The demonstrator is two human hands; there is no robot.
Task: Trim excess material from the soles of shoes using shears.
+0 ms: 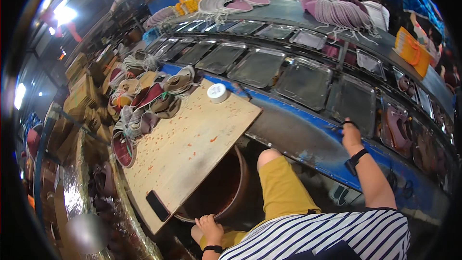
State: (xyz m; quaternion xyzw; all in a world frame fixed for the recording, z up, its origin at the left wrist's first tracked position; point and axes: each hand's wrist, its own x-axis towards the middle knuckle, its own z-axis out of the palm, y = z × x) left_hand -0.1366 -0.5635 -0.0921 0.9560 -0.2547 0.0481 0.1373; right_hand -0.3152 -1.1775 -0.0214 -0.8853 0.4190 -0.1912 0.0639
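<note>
Low in the view, my left hand (210,227) lies over my bent knee, beside the rim of a round brown tub (244,173). Its fingers are loosely bent and nothing shows in them. My right hand (351,136) is stretched out over the blue edge of a conveyor line (308,137), with a dark band at the wrist. Its fingers are closed round a small dark tool (337,128), whose kind I cannot make out. Just beyond that hand is a clear-topped metal tray (353,106), one of several in rows.
A wooden board (192,135) bears orange scraps, a white round tub (217,93), a black phone (157,205) and piled shoe uppers (149,94). Cardboard pieces (84,96) stack at left. Bundled pink uppers (337,12) lie on the far counter, with people behind.
</note>
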